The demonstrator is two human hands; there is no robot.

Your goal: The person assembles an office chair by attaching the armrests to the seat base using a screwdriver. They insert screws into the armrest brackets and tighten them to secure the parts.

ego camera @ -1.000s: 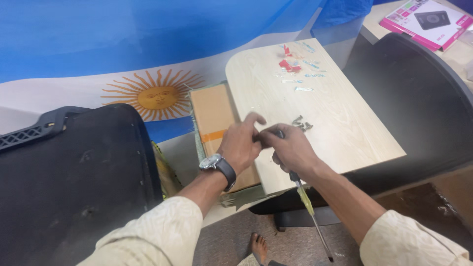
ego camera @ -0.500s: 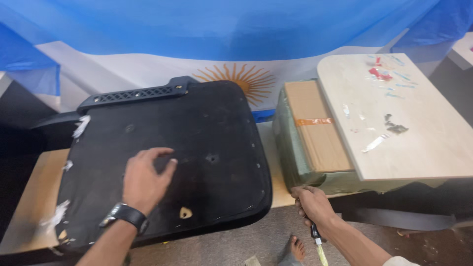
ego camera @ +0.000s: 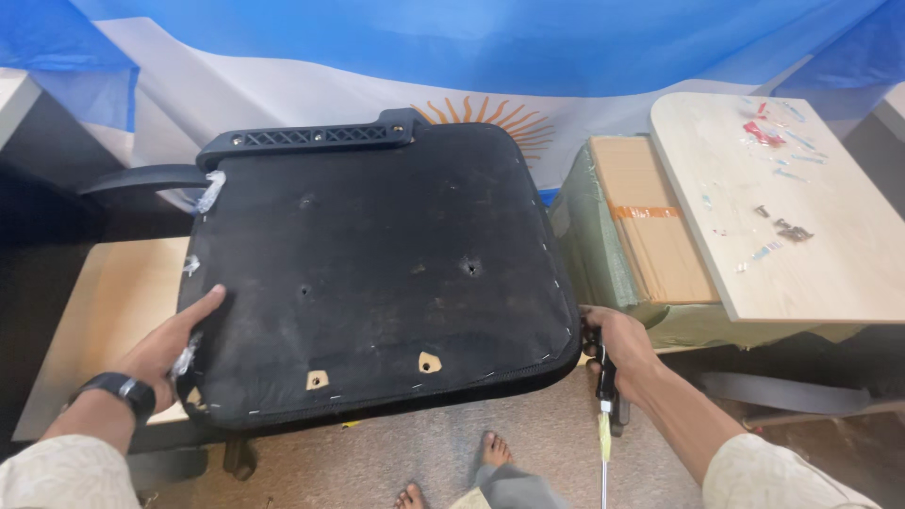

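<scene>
The black chair seat [ego camera: 377, 273] lies upside down across the middle, screw holes facing up for access. The left hand [ego camera: 174, 344] lies open with fingers flat on its edge at 8 o'clock, steadying it. The right hand [ego camera: 617, 344], at 4 o'clock, grips both the seat's corner and a yellow-shafted screwdriver [ego camera: 603, 415] pointing down. Loose screws [ego camera: 790, 229] wait on the pale tabletop [ego camera: 830, 283] at 2 o'clock.

A black seat cushion [ego camera: 377, 273] lies before a blue-and-white flag with a yellow sun [ego camera: 490, 118]. A brown cardboard box [ego camera: 650, 217] sits beside a pale wood-grain board [ego camera: 811, 254].
</scene>
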